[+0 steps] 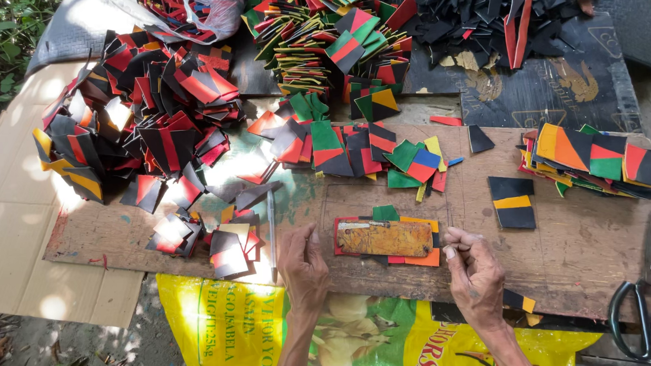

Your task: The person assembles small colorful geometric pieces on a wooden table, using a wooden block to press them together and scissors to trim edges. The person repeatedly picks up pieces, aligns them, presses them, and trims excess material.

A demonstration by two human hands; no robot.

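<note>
The rusty metal plate [385, 238] lies flat on a small stack of coloured pieces [418, 258] near the front edge of the wooden board [567, 252]. The left hand [302, 264] presses fingertips at its left end; the right hand [475, 270] touches its right end, neither gripping. Scissors [648, 322] rest at the board's right front corner.

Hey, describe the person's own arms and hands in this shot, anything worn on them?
Both forearms are bare: no sleeves, gloves, watch or bracelets show. The left hand and right hand look lean and veined, with wrinkled knuckles. No rings show on the fingers. The nails are short.
</note>
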